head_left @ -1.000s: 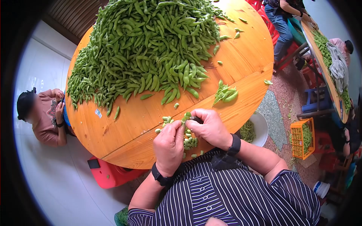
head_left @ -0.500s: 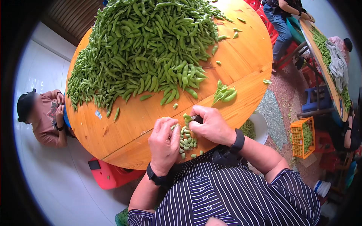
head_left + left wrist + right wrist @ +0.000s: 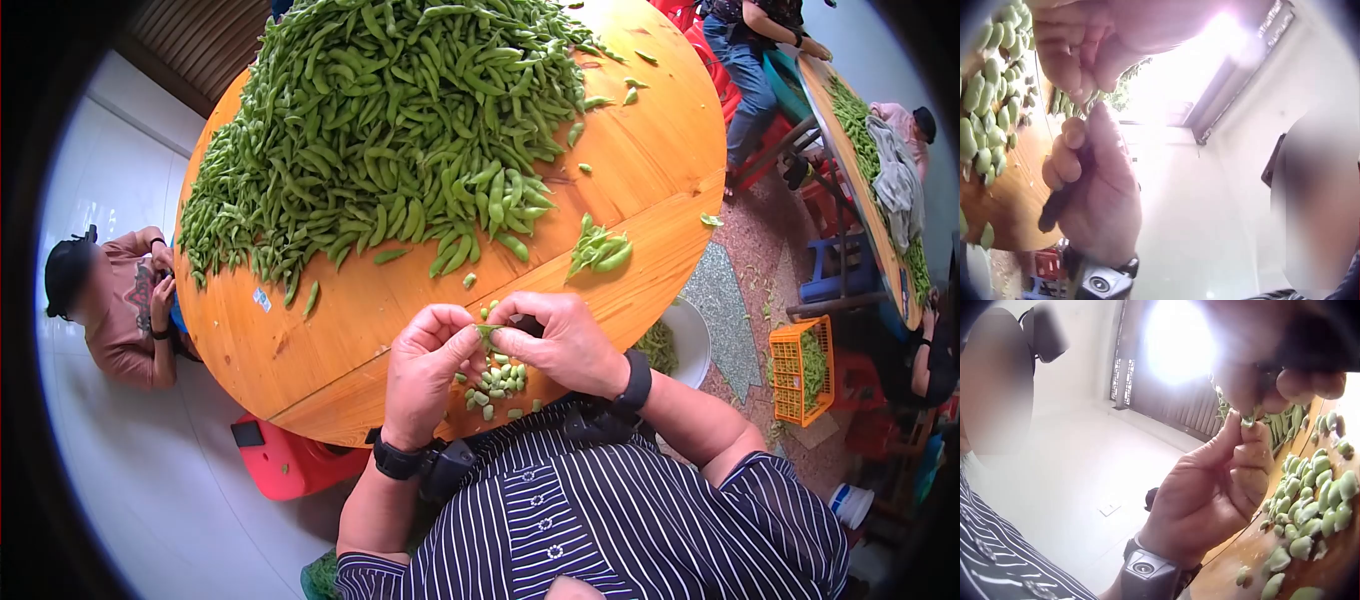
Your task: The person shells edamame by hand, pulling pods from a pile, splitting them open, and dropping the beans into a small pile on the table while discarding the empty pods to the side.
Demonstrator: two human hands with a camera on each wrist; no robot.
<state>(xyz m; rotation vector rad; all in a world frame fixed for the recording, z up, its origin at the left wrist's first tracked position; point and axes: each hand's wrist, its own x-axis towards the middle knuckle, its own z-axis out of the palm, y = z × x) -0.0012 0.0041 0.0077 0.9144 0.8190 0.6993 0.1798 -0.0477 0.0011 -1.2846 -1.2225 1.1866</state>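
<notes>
My left hand (image 3: 425, 375) and right hand (image 3: 568, 345) meet over the near edge of the round wooden table (image 3: 650, 190). Fingertips of both pinch a small green bean pod (image 3: 487, 331) between them; in the right wrist view only a bit of the pod (image 3: 1248, 420) shows. A dark, slim tool (image 3: 1052, 211) also lies in the curled fingers of the right hand, its working end hidden. Shelled green beans (image 3: 500, 379) are scattered on the wood just below the hands. Farther back rises a large heap of whole pods (image 3: 400, 140).
A small bunch of pods (image 3: 602, 250) lies to the right of the hands. Beyond the table's right edge are a white basin (image 3: 695, 345) and an orange crate (image 3: 790, 372). A red stool (image 3: 290, 470) stands at lower left. A person (image 3: 130, 310) sits at the left.
My left hand drew away to the left, off the pod in the right hand, then came back; both hands' fingertips now meet at a pod. The right hand stays nearly in place.
</notes>
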